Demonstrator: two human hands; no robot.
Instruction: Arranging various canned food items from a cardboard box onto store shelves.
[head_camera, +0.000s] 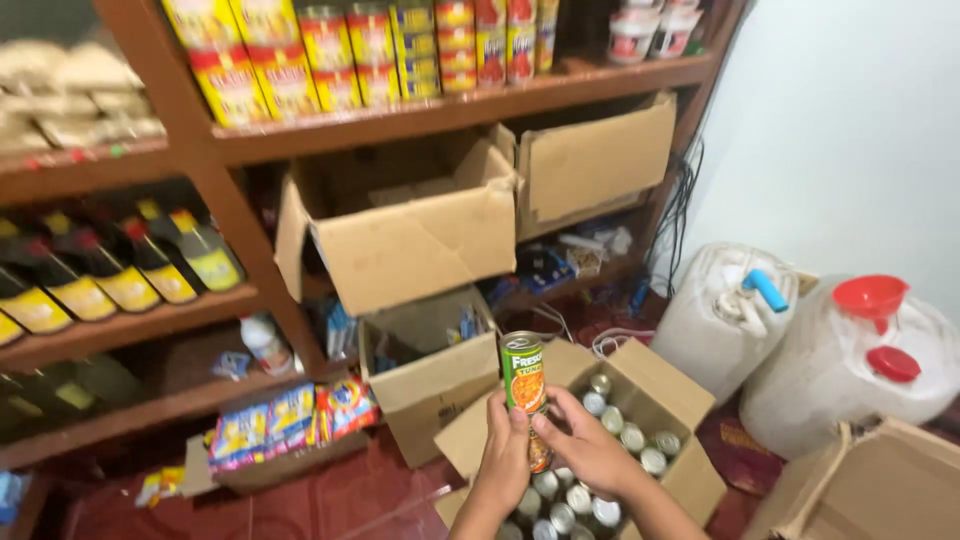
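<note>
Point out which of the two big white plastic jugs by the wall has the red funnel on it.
The right-hand white plastic jug, nearest the frame edge: a red funnel sits on it. The left white jug carries a blue handle instead.

Warm dim light, soft blur, edges warped

Both hands (548, 450) raised together, fingers curled, thumbs up.

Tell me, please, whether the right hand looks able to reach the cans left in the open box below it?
Probably yes: the right hand hovers just above the open box, flaps spread, can tops uncovered. It would first have to release the green can.
</note>
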